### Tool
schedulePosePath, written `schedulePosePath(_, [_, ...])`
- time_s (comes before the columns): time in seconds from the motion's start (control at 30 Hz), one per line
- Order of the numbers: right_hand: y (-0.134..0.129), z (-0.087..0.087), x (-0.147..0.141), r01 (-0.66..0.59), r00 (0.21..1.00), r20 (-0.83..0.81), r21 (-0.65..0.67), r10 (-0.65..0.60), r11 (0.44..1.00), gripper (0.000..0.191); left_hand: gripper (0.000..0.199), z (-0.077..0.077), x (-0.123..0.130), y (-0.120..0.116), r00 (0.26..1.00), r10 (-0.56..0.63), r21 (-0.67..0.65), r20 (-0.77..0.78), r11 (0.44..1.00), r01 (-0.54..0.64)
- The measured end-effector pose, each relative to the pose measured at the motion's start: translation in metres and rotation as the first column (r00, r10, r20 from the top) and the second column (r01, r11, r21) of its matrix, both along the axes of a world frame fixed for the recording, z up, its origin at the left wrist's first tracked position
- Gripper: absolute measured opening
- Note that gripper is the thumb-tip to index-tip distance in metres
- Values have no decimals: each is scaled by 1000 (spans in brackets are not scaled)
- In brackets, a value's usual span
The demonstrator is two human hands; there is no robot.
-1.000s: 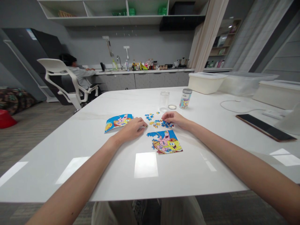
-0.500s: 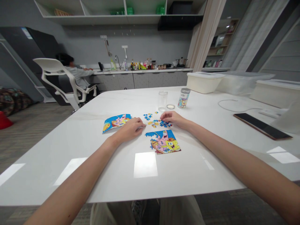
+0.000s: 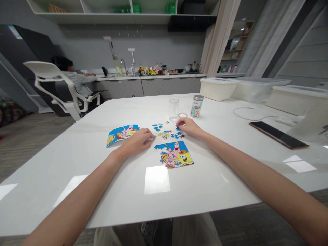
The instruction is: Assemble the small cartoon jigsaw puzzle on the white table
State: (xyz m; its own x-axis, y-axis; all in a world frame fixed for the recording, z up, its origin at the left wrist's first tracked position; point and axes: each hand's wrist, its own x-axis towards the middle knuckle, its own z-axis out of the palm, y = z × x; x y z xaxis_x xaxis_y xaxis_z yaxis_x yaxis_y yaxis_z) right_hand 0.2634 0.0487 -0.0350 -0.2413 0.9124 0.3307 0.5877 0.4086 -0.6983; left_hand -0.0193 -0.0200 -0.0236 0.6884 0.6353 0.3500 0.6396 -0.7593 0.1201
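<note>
A partly joined jigsaw puzzle (image 3: 178,155) lies flat on the white table, showing a pink and a yellow cartoon figure on blue; its left edge is ragged. Beyond it are loose puzzle pieces (image 3: 164,134), blue and yellow. My right hand (image 3: 189,126) is over the right side of the pieces, thumb and fingers pinched on a small blue puzzle piece (image 3: 177,128). My left hand (image 3: 141,139) rests left of the pieces, fingers bent and drawn together; what its fingertips hold, if anything, is too small to make out. A curled picture sheet (image 3: 119,135) lies beside that hand, partly hidden.
Behind the pieces stand a clear jar (image 3: 173,109), a lid (image 3: 182,115) and a printed canister (image 3: 196,106). To the right are a phone (image 3: 278,134), a white cable (image 3: 243,114) and lidded boxes (image 3: 217,90). A person (image 3: 80,83) sits at the far left.
My right hand has shifted slightly over the loose pieces, and a blue piece now shows at its fingertips. The left hand stays in place. The whole view has turned a little rightward.
</note>
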Motion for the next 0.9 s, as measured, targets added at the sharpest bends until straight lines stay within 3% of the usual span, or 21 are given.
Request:
schedulePosePath(0.53, [2,6,12,49,987,150,-3,-47,999,16,25,1,-2,1,1000,-22,-9,3,1000,22])
schedulePosePath(0.73, [-8,21,13,-73,940,331,-28,79,997,12,25,1,-2,2,999,-31,-9,23,999,31])
schedulePosePath(0.9, [-17,33,23,-252,877,350,-245,328,936,23,25,1,-2,3,999,-24,-5,47,1000,25])
